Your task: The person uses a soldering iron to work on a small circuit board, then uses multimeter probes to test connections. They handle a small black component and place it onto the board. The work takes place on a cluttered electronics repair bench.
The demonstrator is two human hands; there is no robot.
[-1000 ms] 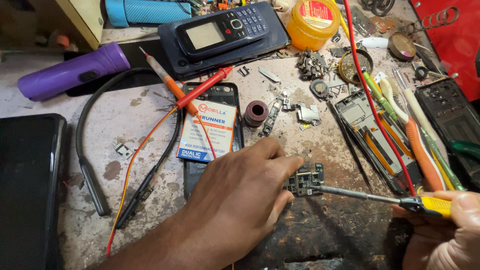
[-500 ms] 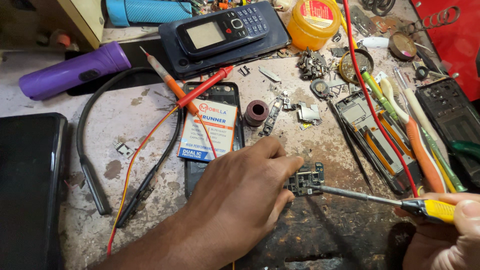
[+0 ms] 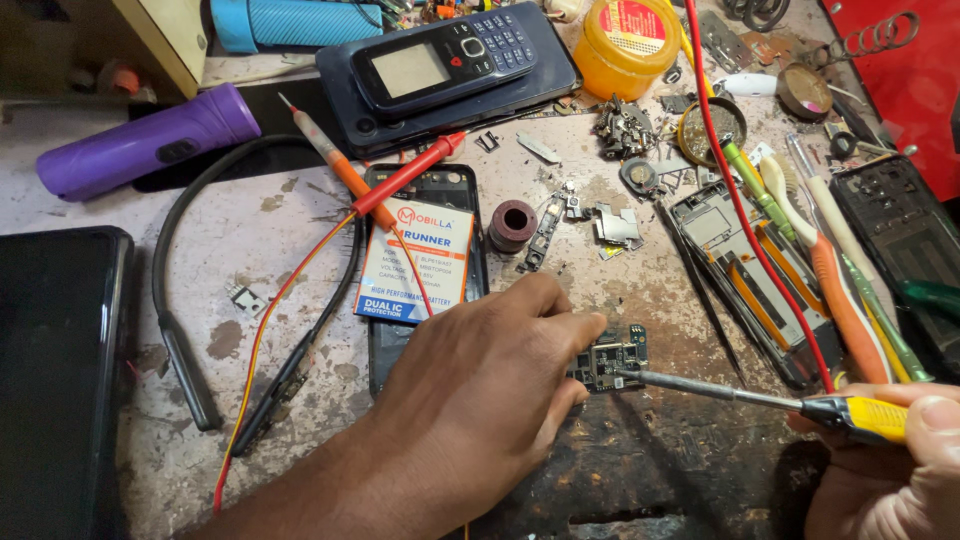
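Observation:
My left hand [image 3: 480,385] rests on the worn bench and pinches a small dark circuit board [image 3: 612,358] at its left edge. My right hand [image 3: 890,470], at the lower right corner, grips a screwdriver with a yellow handle [image 3: 862,418]. Its thin metal shaft runs left and the tip touches the middle of the board. Just left of my left hand lies an open phone body holding a white and blue battery [image 3: 418,262], with a red probe [image 3: 405,176] lying across it.
A dark keypad phone [image 3: 450,62] lies on a larger phone at the top. A purple torch [image 3: 140,142], yellow jar [image 3: 627,42], black neckband cable [image 3: 175,300], copper coil [image 3: 512,224], opened phone frame [image 3: 745,280], toothbrushes, loose screws and a black tablet [image 3: 55,380] crowd the bench.

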